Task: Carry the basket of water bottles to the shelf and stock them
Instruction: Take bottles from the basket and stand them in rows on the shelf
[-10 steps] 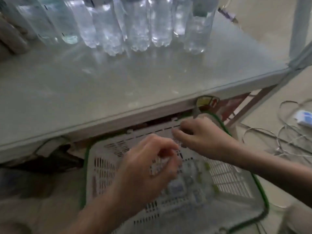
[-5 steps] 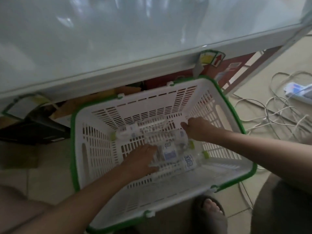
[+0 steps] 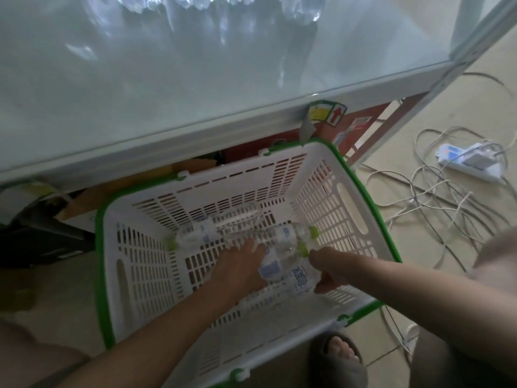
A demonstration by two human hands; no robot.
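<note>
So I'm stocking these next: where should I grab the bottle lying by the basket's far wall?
Judging by its pose, take the far bottle around its labelled middle, from above: it lies on its side on the basket floor, green cap left, barrel clear on top.

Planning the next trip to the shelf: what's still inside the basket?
Inside the basket, a few clear water bottles with green caps lie on the floor. The left hand and right hand reach onto them, hiding parts, so the exact count is unclear.
</note>
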